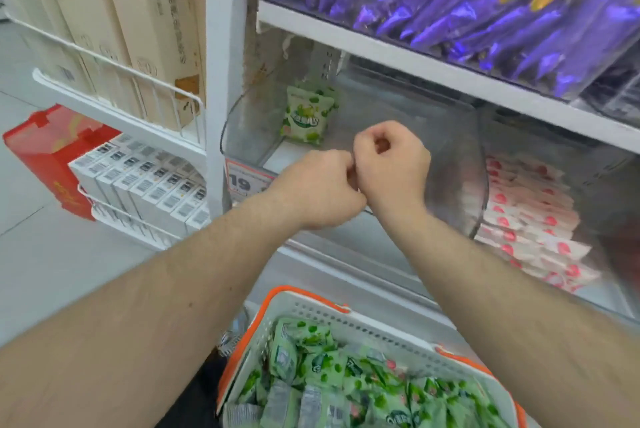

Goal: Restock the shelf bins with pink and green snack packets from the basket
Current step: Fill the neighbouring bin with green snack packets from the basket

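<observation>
At far left stand a red box (52,157) and wire racks of pale cartons (145,29), with white boxes (149,185) below. Just right of the white upright sits the clear left bin (242,122), nearly bare: one green packet (306,115) leans upright at its back. In front of that bin the left hand (322,192) and the right hand (391,164) meet, knuckles touching, both curled into fists. Nothing shows inside either fist; the fingers (341,167) are tucked out of sight, so a small thing pinched between the two hands cannot be ruled out, though they look empty.

Below the forearms is the orange-rimmed basket (311,309), heaped with green snack packets (322,372); a few pink ones may lie among them, too small to tell. Right of the hands the second clear bin (481,185) holds a stack of pink packets (526,216), and purple wrapped bars (485,1) fill the shelf above.

The packets look light, soft and puffed, with slick film that will slide and crinkle. I judge several can be scooped at once by their bodies, or one taken by its crimped edge; a hard squeeze could burst a seal.
</observation>
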A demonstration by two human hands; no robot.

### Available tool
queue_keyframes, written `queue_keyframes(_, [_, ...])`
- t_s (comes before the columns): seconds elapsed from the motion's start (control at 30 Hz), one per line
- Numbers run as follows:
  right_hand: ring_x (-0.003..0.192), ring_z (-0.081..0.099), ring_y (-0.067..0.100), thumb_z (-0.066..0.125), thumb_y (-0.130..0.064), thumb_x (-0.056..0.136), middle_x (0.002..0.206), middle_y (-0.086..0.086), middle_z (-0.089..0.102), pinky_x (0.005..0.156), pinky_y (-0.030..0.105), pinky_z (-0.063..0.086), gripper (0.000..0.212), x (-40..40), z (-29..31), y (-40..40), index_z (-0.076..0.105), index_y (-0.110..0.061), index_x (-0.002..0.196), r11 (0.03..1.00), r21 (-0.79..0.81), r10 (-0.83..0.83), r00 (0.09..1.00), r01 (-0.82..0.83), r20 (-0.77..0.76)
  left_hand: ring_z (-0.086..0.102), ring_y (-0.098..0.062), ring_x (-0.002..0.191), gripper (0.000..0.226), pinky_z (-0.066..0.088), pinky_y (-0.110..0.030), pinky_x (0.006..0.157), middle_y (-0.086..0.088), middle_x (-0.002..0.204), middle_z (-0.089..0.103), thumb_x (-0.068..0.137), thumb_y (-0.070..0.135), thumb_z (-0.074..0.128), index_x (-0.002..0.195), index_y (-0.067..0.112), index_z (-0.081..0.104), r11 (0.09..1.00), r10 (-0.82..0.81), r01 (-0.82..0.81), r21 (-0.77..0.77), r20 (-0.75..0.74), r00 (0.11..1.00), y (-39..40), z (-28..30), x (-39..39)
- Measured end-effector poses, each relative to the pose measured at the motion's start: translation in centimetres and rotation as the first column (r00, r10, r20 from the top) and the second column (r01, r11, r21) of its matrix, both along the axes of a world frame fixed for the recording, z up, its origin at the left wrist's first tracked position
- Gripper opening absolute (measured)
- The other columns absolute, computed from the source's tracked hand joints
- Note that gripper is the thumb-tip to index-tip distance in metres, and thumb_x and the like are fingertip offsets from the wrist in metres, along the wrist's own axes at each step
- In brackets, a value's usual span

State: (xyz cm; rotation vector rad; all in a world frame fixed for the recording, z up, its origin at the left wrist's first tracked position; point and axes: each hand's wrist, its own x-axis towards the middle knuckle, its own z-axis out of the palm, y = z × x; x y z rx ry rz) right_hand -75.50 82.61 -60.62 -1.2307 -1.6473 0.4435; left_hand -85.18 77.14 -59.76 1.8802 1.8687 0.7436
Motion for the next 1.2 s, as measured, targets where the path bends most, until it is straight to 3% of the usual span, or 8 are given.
queue_keyframes(0.13, [0.055, 0.045, 0.010, 0.057, -0.010, 0.076, 0.057, 0.003, 0.056, 0.057, 0.016, 0.037, 0.016, 5.3, -3.2, -6.6, 0.061, -0.006, 0.062, 0.893, 0.373, 0.245, 0.967, -0.251, 0.064, 0.052, -0.023, 0.069, 0.015, 0.043, -0.027, 0.060, 0.004, 0.062, 0.051, 0.081, 0.020, 0.054, 0.067, 0.015, 0.054, 0.856, -0.443, 0.317, -0.408, -0.261, 0.858, -3.0, -2.2, 2.9])
queue_keyframes(0.27, [0.059, 0.046, 0.008, 0.054, -0.017, 0.078, 0.061, -0.002, 0.054, 0.055, 0.024, 0.043, 0.018, 10.2, -11.6, -9.2, 0.062, -0.009, 0.064, 0.931, 0.118, 0.295, 0.904, -0.345, 0.309, 0.061, -0.026, 0.084, 0.021, 0.050, -0.032, 0.072, -0.006, 0.086, 0.067, 0.086, 0.026, 0.053, 0.090, 0.011, 0.067, 0.692, -0.583, 0.310, -0.652, -0.250, 0.773, -4.1, -6.4, 4.1])
queue_keyframes(0.4, [0.101, 0.062, 0.029, 0.056, -0.048, 0.079, 0.106, 0.007, 0.064, 0.083, 0.040, 0.052, 0.040, 13.7, -19.9, -11.0, 0.072, -0.017, 0.098, 0.860, -0.447, 0.504, 0.540, -0.245, 0.674, 0.051, -0.020, 0.081, 0.033, 0.045, -0.034, 0.078, -0.006, 0.105, 0.065, 0.092, 0.036, 0.056, 0.111, 0.009, 0.062, 0.545, -0.649, 0.289, -0.787, -0.178, 0.740, -4.3, -8.3, 4.4])
queue_keyframes(0.5, [0.140, 0.024, 0.036, 0.055, -0.079, 0.066, 0.153, 0.014, 0.024, 0.112, 0.055, 0.023, 0.086, 13.7, -22.6, -12.8, 0.052, -0.025, 0.133, 0.746, -0.639, 0.664, 0.132, -0.187, 0.736, 0.046, -0.020, 0.087, 0.026, 0.041, -0.034, 0.080, -0.004, 0.106, 0.057, 0.094, 0.038, 0.054, 0.103, 0.014, 0.055, 0.569, -0.611, 0.296, -0.767, -0.154, 0.777, -3.4, -9.0, 4.4])
queue_keyframes(0.67, [0.143, -0.023, 0.047, 0.073, -0.081, 0.047, 0.157, 0.019, -0.027, 0.104, 0.077, -0.007, 0.139, 11.2, -25.8, -14.3, 0.005, -0.024, 0.154, 0.713, -0.698, 0.701, -0.044, 0.062, 0.712, 0.041, -0.020, 0.082, 0.018, 0.036, -0.030, 0.072, 0.000, 0.099, 0.044, 0.095, 0.037, 0.052, 0.100, 0.023, 0.043, 0.561, -0.609, 0.313, -0.766, -0.126, 0.783, -2.7, -9.7, 4.8])
queue_keyframes(0.83, [0.132, 0.033, 0.037, 0.077, -0.062, 0.065, 0.147, 0.017, 0.032, 0.101, 0.060, 0.037, 0.090, 11.5, -26.8, -12.1, 0.040, -0.023, 0.138, 0.668, -0.712, 0.710, 0.101, 0.216, 0.697, 0.039, -0.020, 0.085, 0.019, 0.035, -0.032, 0.075, -0.001, 0.099, 0.042, 0.095, 0.037, 0.052, 0.099, 0.020, 0.045, 0.532, -0.636, 0.352, -0.770, -0.088, 0.767, -2.7, -9.9, 5.2])
queue_keyframes(0.93, [0.116, 0.047, 0.029, 0.065, -0.018, 0.084, 0.123, 0.010, 0.054, 0.092, 0.047, 0.050, 0.047, 13.2, -26.7, -10.5, 0.052, -0.016, 0.129, 0.715, -0.673, 0.652, 0.166, 0.191, 0.740, 0.040, -0.020, 0.086, 0.020, 0.035, -0.033, 0.077, -0.001, 0.100, 0.043, 0.095, 0.038, 0.052, 0.101, 0.019, 0.049, 0.523, -0.639, 0.360, -0.772, -0.076, 0.766, -2.8, -9.7, 5.1])
queue_keyframes(1.2, [0.105, 0.059, 0.027, 0.051, 0.009, 0.081, 0.115, 0.008, 0.061, 0.084, 0.036, 0.053, 0.044, 17.4, -24.8, -9.3, 0.063, -0.017, 0.115, 0.772, -0.629, 0.606, 0.190, 0.094, 0.772, 0.046, -0.020, 0.087, 0.029, 0.043, -0.035, 0.083, 0.000, 0.102, 0.049, 0.095, 0.040, 0.052, 0.109, 0.016, 0.057, 0.537, -0.629, 0.351, -0.767, -0.087, 0.772, -3.1, -9.4, 5.2])
